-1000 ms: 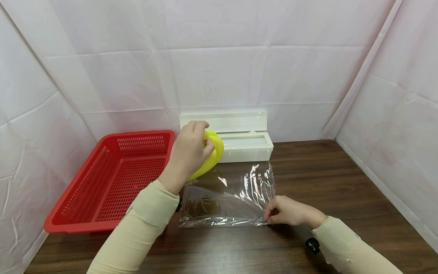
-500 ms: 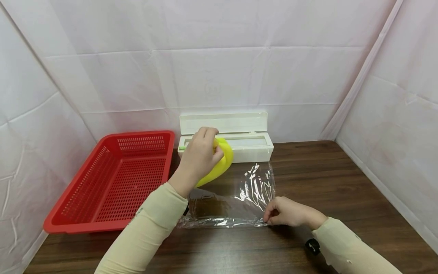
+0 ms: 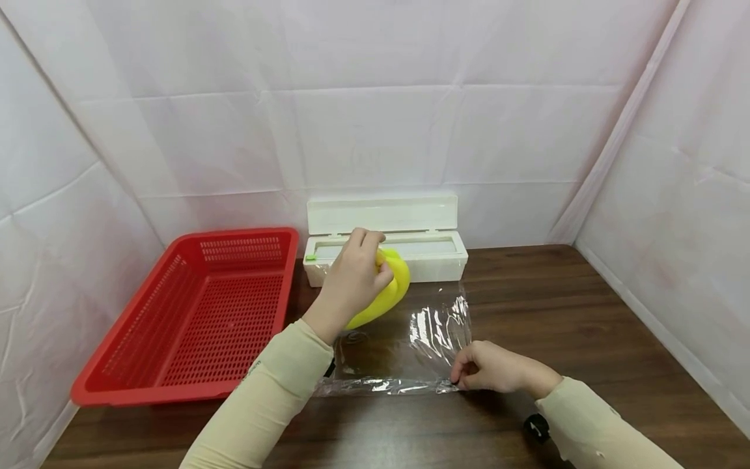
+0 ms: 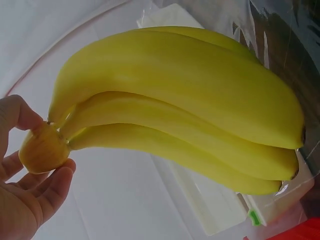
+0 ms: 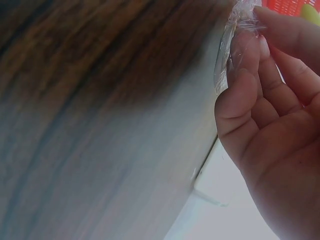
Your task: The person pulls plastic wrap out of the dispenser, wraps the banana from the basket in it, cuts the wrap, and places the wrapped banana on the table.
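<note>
A bunch of yellow bananas (image 4: 175,90) hangs from my left hand (image 3: 354,277), whose thumb and fingers grip the brown stem end (image 4: 44,149) in the left wrist view. The bunch is above a sheet of clear plastic wrap (image 3: 404,348), pulled out over the table from a white dispenser box (image 3: 436,266). My right hand (image 3: 498,368) pinches the sheet's near right corner; in the right wrist view the crumpled film (image 5: 245,17) shows between thumb and fingers. My left forearm covers the sheet's left part in the head view.
To the left stands a red plastic basket (image 3: 287,286) with slotted sides. The dispenser's lid (image 3: 381,213) is raised at the back, near the white cloth wall (image 3: 375,143). A green slider (image 3: 311,258) sits on the box's left end. Dark wooden table (image 3: 586,326) extends to the right.
My left hand has carried the bananas to the right and nearer, over the plastic wrap, uncovering the dispenser's left end. My right hand has kept its pinch on the corner.
</note>
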`<control>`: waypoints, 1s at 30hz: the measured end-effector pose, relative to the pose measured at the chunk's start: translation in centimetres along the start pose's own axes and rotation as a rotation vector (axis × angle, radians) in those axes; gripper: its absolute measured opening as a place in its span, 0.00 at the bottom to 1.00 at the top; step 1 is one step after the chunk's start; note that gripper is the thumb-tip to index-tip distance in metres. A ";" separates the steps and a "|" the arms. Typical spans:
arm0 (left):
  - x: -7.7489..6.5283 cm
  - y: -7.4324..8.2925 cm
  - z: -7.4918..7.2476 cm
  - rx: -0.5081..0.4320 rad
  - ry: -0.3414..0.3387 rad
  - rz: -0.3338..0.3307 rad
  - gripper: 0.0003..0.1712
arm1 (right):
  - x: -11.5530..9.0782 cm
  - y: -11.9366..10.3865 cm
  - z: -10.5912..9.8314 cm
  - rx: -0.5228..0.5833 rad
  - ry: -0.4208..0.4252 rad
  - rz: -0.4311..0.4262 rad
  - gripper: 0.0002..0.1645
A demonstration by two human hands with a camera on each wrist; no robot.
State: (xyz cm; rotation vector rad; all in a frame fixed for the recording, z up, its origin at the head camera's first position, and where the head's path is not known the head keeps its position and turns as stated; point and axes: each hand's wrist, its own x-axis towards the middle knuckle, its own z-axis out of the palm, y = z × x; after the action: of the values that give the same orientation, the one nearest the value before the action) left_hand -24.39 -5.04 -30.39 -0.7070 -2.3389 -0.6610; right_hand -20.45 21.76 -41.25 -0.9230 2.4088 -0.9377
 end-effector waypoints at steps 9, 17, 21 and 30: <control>-0.2 0.0 1.3 -0.043 -0.063 -0.016 0.23 | -0.1 0.4 0.3 0.015 -0.002 0.001 0.04; 0.2 0.4 2.0 -0.029 -0.126 -0.034 0.27 | 0.0 0.5 0.2 0.016 0.003 0.003 0.04; 0.2 0.6 2.5 -0.020 -0.171 -0.053 0.30 | 0.1 0.6 0.3 0.015 0.001 0.001 0.05; 0.5 1.1 3.5 0.018 -0.188 0.010 0.32 | 0.3 0.6 0.3 0.005 -0.006 0.004 0.04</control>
State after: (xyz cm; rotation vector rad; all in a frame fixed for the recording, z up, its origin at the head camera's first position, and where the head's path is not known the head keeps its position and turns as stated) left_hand -25.45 -2.00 -32.18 -0.8032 -2.5071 -0.5907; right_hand -20.78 21.70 -41.88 -0.9176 2.4016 -0.9379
